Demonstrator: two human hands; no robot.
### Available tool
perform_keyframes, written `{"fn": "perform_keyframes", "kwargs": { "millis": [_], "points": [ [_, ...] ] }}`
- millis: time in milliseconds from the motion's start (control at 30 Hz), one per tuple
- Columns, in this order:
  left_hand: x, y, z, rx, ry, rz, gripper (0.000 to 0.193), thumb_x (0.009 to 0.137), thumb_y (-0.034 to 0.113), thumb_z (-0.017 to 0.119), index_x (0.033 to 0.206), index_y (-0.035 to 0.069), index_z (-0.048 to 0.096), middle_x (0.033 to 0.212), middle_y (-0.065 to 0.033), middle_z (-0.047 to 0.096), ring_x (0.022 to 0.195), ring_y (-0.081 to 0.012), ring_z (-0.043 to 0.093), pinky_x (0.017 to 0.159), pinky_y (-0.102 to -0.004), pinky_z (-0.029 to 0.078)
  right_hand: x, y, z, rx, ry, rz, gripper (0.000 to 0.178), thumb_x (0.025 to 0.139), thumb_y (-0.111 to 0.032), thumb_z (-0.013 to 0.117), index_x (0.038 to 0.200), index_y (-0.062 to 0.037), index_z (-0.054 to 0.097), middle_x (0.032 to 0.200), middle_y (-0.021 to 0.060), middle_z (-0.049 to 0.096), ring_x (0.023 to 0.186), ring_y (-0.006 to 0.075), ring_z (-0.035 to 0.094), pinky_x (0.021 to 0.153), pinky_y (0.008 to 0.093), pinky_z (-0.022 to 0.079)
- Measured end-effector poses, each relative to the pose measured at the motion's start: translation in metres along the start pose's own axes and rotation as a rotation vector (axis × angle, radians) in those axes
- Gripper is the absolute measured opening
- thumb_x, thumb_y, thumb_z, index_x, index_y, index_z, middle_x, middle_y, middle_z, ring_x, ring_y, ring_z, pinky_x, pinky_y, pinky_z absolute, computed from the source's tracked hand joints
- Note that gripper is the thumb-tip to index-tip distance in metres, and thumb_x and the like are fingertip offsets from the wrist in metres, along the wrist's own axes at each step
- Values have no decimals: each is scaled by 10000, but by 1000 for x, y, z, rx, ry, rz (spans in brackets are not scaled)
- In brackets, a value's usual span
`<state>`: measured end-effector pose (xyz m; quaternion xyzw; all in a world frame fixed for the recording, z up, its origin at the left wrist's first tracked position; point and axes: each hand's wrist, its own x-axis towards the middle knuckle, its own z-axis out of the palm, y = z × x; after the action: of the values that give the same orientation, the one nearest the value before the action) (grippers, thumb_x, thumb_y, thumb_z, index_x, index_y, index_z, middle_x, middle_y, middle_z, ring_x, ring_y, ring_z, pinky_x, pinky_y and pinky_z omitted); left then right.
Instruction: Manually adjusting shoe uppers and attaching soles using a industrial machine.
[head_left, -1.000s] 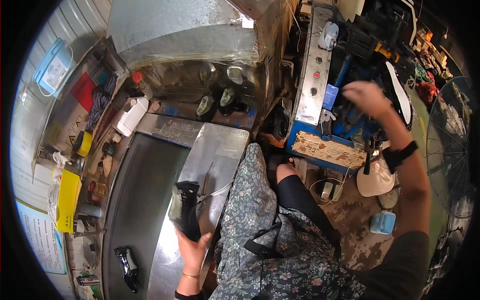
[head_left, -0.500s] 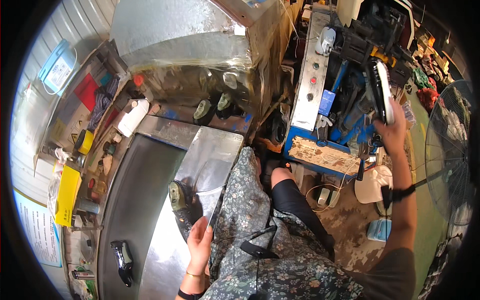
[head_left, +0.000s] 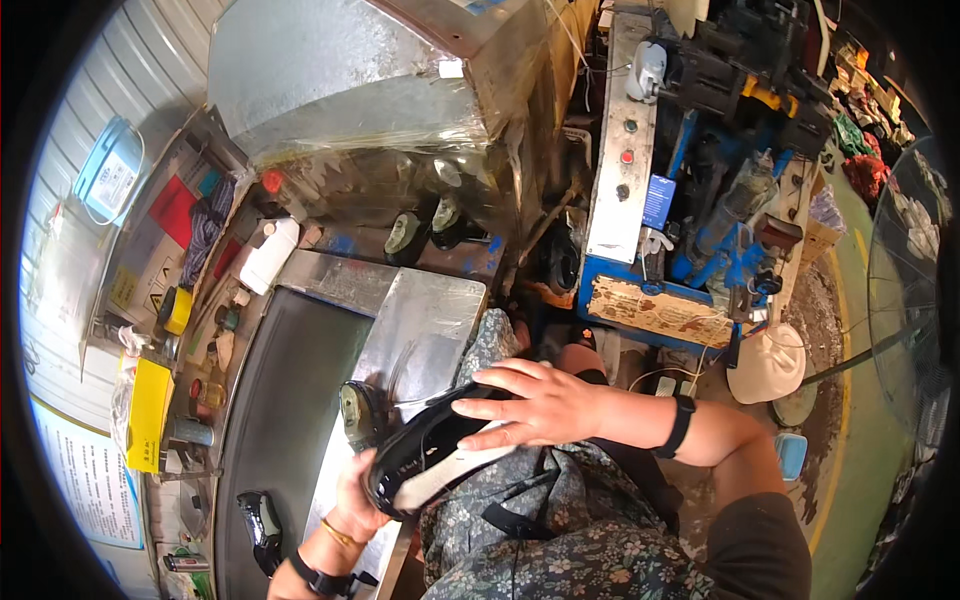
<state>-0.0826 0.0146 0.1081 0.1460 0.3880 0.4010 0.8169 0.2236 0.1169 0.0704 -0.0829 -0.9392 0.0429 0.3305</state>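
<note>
A glossy black shoe (head_left: 415, 440) with a long pale strip along one face lies slanted above my lap. My left hand (head_left: 354, 498) grips its lower left end, with the thumb by the rim. Across its upper part lies my right hand (head_left: 545, 405), fingers bent over the black side; its thumb is hidden. Just beyond my left hand, a dark shoe on a greenish last (head_left: 362, 412) rests on the bare metal plate (head_left: 430, 310), partly covered by the held shoe. Another shiny black shoe (head_left: 260, 528) lies on the dark conveyor belt (head_left: 290, 400) at the left.
Two lasted shoes (head_left: 405, 238) stand on the ledge behind the plate. A machine with a blue frame and a button panel (head_left: 622, 160) is at the far right. Bottles, a white jug (head_left: 270, 255) and a yellow box (head_left: 150, 410) line the left shelf. A fan (head_left: 910, 290) stands at the right edge.
My right hand has brought the black shoe from the machine at the right to above my lap. My left hand has moved down and left and now grips the shoe's end.
</note>
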Motion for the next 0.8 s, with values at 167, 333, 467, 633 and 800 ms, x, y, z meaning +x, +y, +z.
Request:
{"fn": "perform_keyframes", "kwargs": {
  "millis": [167, 333, 467, 633, 800],
  "points": [
    [14, 24, -35, -47, 249, 299, 539, 911, 323, 612, 1316, -18, 510, 1203, -164, 638, 1085, -294, 645, 983, -414, 521, -43, 17, 59, 173, 56, 560, 618, 809, -223, 739, 1375, -113, 515, 1463, 144, 437, 1266, 356, 476, 1026, 458, 422],
    [96, 127, -89, 466, 275, 578, 455, 894, 248, 653, 1255, -8, 548, 1067, -85, 667, 909, -193, 654, 773, -341, 538, -127, -10, 92, 127, 10, 862, 412, 766, -136, 738, 1160, -51, 651, 1164, 150, 654, 1039, 340, 605, 915, 424, 487],
    [218, 215, -140, 713, 634, 597, 633, 807, 260, 754, 1307, -48, 516, 1059, -113, 675, 950, -210, 663, 847, -308, 517, -148, -21, 109, 33, -60, 954, 172, 710, -97, 729, 882, -104, 731, 827, 36, 718, 905, 233, 642, 784, 378, 507],
    [374, 281, -210, 1618, 624, 692, 815, 750, 201, 810, 1425, -54, 433, 1263, -180, 632, 1119, -227, 621, 973, -315, 475, -135, -14, 116, 69, -122, 1083, 139, 746, -128, 714, 883, -105, 716, 826, 46, 701, 866, 244, 645, 750, 390, 503],
    [446, 286, -209, 1055, 314, 602, 685, 807, 112, 753, 1403, -59, 463, 1329, -205, 597, 1180, -242, 601, 1023, -319, 441, -127, -12, 128, 97, -113, 1160, 151, 771, -150, 707, 910, -94, 716, 839, 59, 696, 850, 262, 646, 744, 397, 507]
  ]
}}
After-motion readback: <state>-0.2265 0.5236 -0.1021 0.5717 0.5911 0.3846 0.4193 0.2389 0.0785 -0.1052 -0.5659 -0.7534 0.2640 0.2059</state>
